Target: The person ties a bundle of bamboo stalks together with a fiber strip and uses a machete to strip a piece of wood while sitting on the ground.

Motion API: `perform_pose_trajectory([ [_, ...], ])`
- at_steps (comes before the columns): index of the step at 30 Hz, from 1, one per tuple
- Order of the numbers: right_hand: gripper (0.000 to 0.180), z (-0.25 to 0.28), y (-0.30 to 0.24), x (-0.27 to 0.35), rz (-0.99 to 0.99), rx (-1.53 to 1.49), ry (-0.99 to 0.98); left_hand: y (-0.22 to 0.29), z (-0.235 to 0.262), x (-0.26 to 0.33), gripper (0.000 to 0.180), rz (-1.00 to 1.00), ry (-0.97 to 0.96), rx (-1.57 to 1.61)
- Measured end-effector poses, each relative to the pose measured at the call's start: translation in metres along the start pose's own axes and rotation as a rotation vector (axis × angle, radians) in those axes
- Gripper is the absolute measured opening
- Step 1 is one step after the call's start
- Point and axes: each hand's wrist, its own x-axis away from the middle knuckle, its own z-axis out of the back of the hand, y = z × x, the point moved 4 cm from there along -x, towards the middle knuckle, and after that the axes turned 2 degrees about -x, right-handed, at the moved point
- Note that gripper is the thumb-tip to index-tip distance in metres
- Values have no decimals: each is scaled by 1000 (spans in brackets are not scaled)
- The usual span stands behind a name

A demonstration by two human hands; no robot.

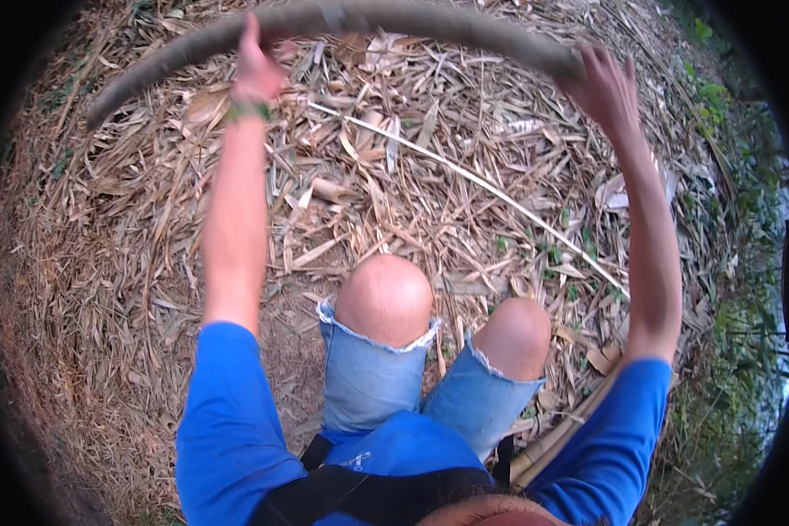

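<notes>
A long, thick grey-brown pole (430, 24) spans the far part of the view, blurred and bowed by the lens. My left hand (259, 72) grips it left of the middle, a finger or thumb standing up across its near side. At the pole's right end my right hand (607, 95) is closed around it, its fingers partly smeared by motion. Whether the pole is bamboo or a branch I cannot tell. Both arms reach forward, well apart, beyond my bent knees.
Dry leaves and husks (394, 202) cover the ground. A thin pale stick (473, 180) lies diagonally in front of my knees. Cut bamboo stalks (557, 438) lie beside my right thigh. Green plants (745, 324) grow along the right edge.
</notes>
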Motion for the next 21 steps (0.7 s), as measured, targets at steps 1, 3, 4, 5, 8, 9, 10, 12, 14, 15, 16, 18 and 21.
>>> perform_pose_trajectory([
  [1,65,8,-13,-63,11,92,225,42,10,-31,67,0,66,-39],
  [3,65,35,-27,-152,-204,-5,385,86,40,-114,69,165,-59,-104],
  [4,67,20,-34,-185,-450,-171,329,96,54,-133,68,34,2,-351],
  [5,57,10,-64,-196,-359,-289,357,102,76,-141,67,-76,80,-608],
  [8,29,-39,-185,-146,207,-817,103,67,108,-41,73,-514,-84,-1025],
  [9,20,-72,-209,-109,222,-875,-114,22,133,-3,71,-577,-176,-1186],
  [10,26,-107,-227,-68,133,-925,-306,-16,166,44,61,-575,-139,-1222],
  [12,33,-173,-241,21,85,-680,-673,-77,237,146,49,-326,-87,-1213],
  [14,37,-230,-236,105,42,-642,-914,-131,303,256,43,-83,71,-1208],
  [15,41,-254,-231,142,-39,-612,-916,-145,324,309,42,-19,157,-1293],
  [16,45,-274,-226,172,-128,-595,-910,-153,344,353,38,79,281,-1301],
  [18,51,-300,-231,219,-315,-629,-928,-159,374,450,32,185,554,-1369],
  [21,41,-328,-248,259,-394,-472,-962,-147,399,568,26,211,934,-1476],
])
